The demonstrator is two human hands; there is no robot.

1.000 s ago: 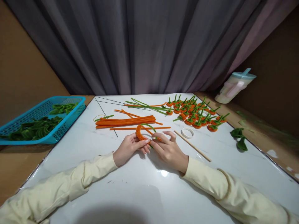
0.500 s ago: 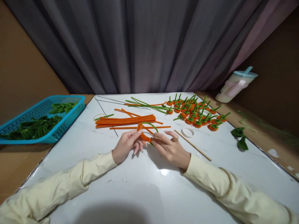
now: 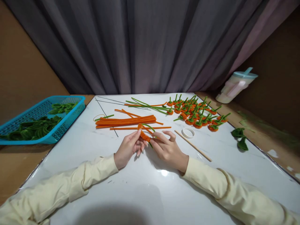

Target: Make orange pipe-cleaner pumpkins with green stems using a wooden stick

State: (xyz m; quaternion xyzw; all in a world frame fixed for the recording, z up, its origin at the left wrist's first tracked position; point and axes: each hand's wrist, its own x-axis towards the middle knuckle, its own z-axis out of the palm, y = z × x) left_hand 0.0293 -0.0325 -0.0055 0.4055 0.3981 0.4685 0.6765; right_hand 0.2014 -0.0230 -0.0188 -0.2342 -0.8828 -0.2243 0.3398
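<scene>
My left grip [image 3: 128, 148] clamps one end of the orange coil [image 3: 144, 135], my right grip [image 3: 170, 152] pinches the other, above the white table [image 3: 131, 187], whose surface spreads openly toward me. Along its left edge, a blue basket [image 3: 67, 125] holds two heaps of green leaf pieces [image 3: 38, 127].

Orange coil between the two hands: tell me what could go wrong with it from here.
The orange coil could slip or bend out of shape, as the left hand and right hand seem to hold it only by the fingertips.
The green strip arcing from it might snag the loose orange strip just beyond.
The wooden stick lies near the right hand and might get knocked.
</scene>
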